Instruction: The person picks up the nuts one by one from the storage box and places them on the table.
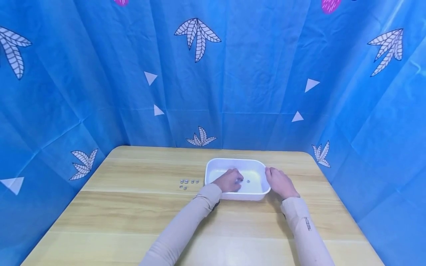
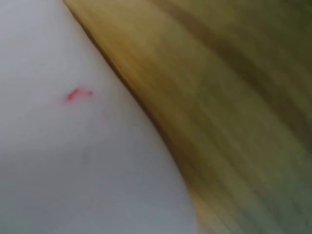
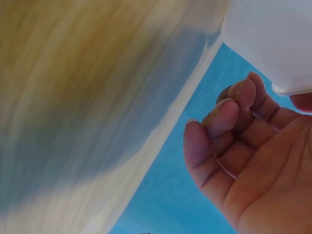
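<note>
A white rectangular plastic basin [image 1: 237, 197] stands on the table. My left hand [image 1: 229, 180] reaches over its near left side, fingers bent downward, with a gap between thumb and fingers. Small shiny metal pieces lie at those fingertips, too small to tell their kind; one more metal piece [image 1: 248, 181] is on the basin floor, just to the right. At the basin's right end my right hand [image 1: 281, 183] grips the rim. In the right wrist view its other fingers [image 3: 197, 146] curl loosely below the white wall. The left wrist view has only the blurred basin side [image 2: 87, 161], no fingers.
Several similar small metal pieces [image 1: 186, 181] lie in two short rows on the wooden table [image 1: 133, 207], left of the basin. A blue patterned curtain [image 1: 259, 74] hangs behind the table and along both sides.
</note>
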